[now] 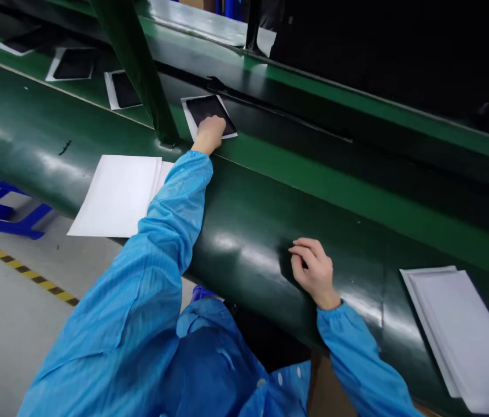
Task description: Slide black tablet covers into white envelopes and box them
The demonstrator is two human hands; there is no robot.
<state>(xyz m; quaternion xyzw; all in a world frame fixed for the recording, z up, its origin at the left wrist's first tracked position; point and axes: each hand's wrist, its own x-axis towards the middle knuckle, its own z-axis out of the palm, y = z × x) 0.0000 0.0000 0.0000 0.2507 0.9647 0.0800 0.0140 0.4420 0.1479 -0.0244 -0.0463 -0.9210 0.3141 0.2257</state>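
Head view: green worktop (253,214), grey floor (5,336), perhaps a dark panel (392,52) beyond.

A thin, dark, rectangular panel (205,107) lies flat on a slightly larger white sheet (188,120), whose pale margin shows most along the left side. Both sit at a slant on a green work surface (270,159), left of centre in the upper part of the view. The person's left hand (210,133) hides the panel's near edge.

Panel (207,107) on sheet (189,117) beside post (140,69)
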